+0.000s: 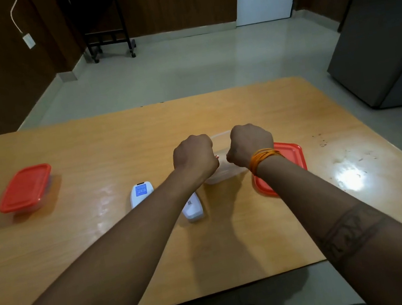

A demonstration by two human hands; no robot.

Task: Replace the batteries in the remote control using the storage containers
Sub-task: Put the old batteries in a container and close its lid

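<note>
My left hand (193, 155) and my right hand (251, 143) hover side by side over an open clear plastic container (224, 173) at the table's middle, both curled like fists with the knuckles up. A small reddish, metallic tip, apparently a battery (217, 156), shows at my left thumb. The fingers of my right hand are hidden, so I cannot see whether it holds anything. The container's red lid (291, 155) lies flat just to its right, partly under my right wrist. The white remote control (193, 209) lies under my left forearm, and its white back cover (141, 193) with a blue label rests to the left.
A second clear container with a red lid (25, 188) stands closed at the left of the wooden table (88, 149). Crumbs and a bright glare mark the table's right side (351, 176). Beyond the table are floor, a wheeled stand (105, 22) and a dark cabinet (386, 30).
</note>
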